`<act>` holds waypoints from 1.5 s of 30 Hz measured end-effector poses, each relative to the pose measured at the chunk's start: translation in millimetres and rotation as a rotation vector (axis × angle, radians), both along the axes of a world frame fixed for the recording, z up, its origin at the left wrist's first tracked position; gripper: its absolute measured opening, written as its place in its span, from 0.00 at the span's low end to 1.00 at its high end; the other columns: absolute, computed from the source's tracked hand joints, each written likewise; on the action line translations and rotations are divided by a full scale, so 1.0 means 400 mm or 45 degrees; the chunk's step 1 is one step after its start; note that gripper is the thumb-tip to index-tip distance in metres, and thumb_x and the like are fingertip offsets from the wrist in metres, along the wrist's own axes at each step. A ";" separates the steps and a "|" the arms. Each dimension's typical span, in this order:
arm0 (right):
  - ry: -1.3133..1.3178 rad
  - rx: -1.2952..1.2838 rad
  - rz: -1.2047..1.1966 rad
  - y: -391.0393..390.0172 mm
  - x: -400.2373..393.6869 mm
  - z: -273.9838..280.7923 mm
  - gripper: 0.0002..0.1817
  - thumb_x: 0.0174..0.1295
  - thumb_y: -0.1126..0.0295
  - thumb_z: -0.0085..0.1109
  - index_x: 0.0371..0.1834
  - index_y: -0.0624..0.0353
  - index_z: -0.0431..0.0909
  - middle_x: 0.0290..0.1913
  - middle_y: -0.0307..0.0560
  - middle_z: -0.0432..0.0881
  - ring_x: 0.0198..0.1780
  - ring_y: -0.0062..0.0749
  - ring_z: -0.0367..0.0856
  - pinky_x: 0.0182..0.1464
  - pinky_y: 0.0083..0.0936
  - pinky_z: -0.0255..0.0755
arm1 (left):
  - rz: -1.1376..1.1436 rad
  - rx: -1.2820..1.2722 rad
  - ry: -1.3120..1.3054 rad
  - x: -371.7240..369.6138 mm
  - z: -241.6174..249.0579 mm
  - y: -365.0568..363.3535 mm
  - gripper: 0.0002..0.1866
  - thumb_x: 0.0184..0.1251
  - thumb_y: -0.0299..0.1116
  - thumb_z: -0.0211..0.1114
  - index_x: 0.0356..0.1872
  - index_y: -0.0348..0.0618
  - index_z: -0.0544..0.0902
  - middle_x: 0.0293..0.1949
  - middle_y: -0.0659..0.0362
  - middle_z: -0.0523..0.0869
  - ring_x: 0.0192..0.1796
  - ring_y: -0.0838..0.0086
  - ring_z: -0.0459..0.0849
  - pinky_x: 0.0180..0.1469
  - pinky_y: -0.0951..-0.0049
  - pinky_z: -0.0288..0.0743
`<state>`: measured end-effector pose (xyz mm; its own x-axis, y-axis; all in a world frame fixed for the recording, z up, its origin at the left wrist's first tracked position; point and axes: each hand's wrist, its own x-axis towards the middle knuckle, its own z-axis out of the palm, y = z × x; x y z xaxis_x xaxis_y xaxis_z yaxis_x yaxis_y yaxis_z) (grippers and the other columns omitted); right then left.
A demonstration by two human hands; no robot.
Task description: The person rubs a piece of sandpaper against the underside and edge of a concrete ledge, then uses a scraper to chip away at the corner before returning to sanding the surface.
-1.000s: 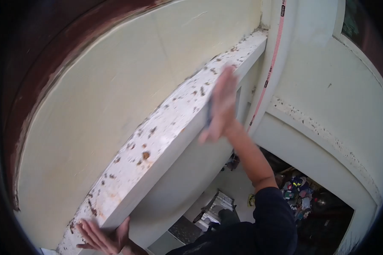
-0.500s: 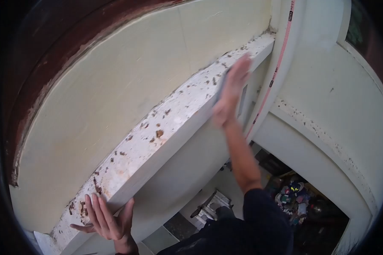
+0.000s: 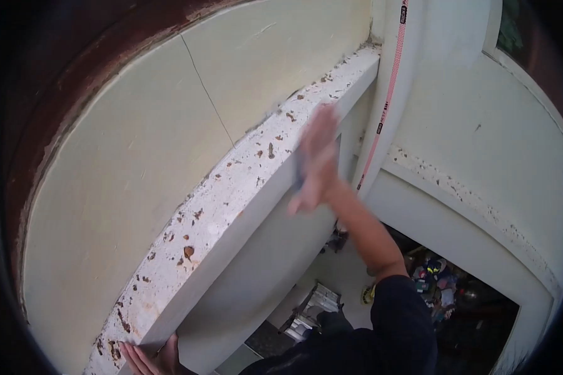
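A long white ledge [image 3: 216, 203] with brown, flaking spots runs diagonally along the cream wall [image 3: 131, 144]. My left hand [image 3: 150, 359] rests at the ledge's lower end, fingers stretched out over its edge, partly cut off by the frame. Blurred by motion, my right hand [image 3: 319, 159] is at the front face of the ledge, towards its upper end. Its palm is against a dark, flat object [image 3: 299, 167], mostly hidden behind the hand and too smeared to name.
A pipe with a red-and-white printed strip [image 3: 391, 87] stands beyond the ledge's upper end. Another spotted ledge [image 3: 475, 200] lies at the right. Far below are a metal ladder [image 3: 311, 309] and a pile of mixed items [image 3: 441, 284].
The view has shifted, so the ledge sits lower and further left. My right hand has moved down and left along the ledge. My left hand remains at the ledge's lower end.
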<state>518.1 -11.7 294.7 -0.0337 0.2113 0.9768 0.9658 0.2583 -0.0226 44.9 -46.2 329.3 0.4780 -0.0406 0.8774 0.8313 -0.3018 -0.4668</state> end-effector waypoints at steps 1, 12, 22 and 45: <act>0.000 0.004 0.006 0.016 0.033 0.013 0.70 0.48 0.15 0.35 0.77 0.72 0.41 0.77 0.75 0.39 0.79 0.68 0.34 0.76 0.57 0.27 | 0.058 0.006 -0.015 -0.003 -0.014 -0.001 0.41 0.54 0.71 0.64 0.45 0.35 0.86 0.38 0.50 0.90 0.43 0.58 0.90 0.60 0.46 0.75; 0.276 0.266 0.040 0.095 0.246 -0.070 0.73 0.42 0.10 0.28 0.79 0.63 0.38 0.79 0.68 0.29 0.79 0.65 0.25 0.74 0.60 0.18 | 0.024 0.156 0.015 -0.013 -0.016 0.042 0.39 0.56 0.66 0.66 0.47 0.33 0.84 0.39 0.48 0.90 0.44 0.57 0.90 0.71 0.36 0.55; 0.345 0.142 0.092 0.012 -0.088 -0.003 0.69 0.42 0.13 0.39 0.75 0.64 0.55 0.76 0.80 0.40 0.76 0.80 0.32 0.66 0.81 0.29 | -0.196 0.269 0.052 -0.032 -0.021 0.069 0.37 0.59 0.59 0.69 0.47 0.26 0.82 0.39 0.46 0.89 0.44 0.56 0.90 0.75 0.35 0.41; 0.089 0.154 0.065 0.029 -0.113 -0.021 0.75 0.42 0.11 0.28 0.77 0.71 0.37 0.76 0.79 0.28 0.77 0.73 0.22 0.67 0.75 0.20 | -0.067 0.286 -0.076 0.056 0.012 0.038 0.38 0.53 0.64 0.71 0.43 0.31 0.85 0.35 0.55 0.91 0.42 0.63 0.91 0.78 0.48 0.36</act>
